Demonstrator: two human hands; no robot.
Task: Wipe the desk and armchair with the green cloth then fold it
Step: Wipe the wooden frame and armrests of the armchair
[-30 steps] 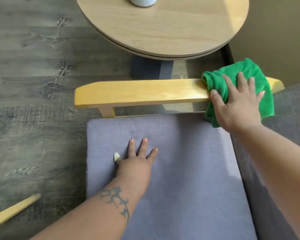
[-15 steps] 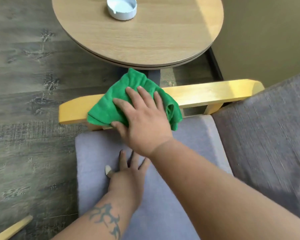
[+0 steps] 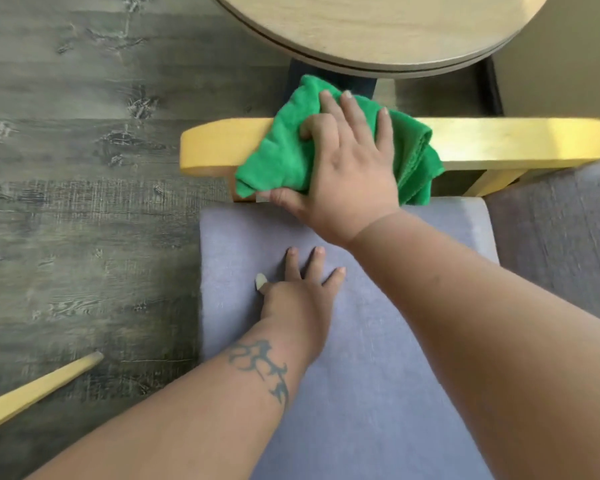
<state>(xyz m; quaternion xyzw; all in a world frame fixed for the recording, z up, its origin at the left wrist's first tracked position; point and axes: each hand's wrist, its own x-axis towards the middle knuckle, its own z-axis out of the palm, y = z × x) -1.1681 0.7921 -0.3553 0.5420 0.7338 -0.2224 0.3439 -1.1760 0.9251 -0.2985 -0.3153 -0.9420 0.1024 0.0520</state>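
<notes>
Head view: armrest wipe, item green cloth (image 3: 284,150).
I press right hand (image 3: 347,168) fingers flat, pinning cloth over yellow armrest (image 3: 499,140); left hand (image 3: 291,299) splayed empty on seat cushion (image 3: 378,393), bracing me.

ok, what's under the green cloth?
The yellow wooden armrest: the green cloth drapes over it, pressed by the right hand. The covered stretch of wood and its support post are hidden.

Both arms are bare, with no sleeves. The left arm (image 3: 194,403) has a dark, swirly tattoo (image 3: 258,365). A small white bandage (image 3: 260,281) wraps the left thumb.
</notes>
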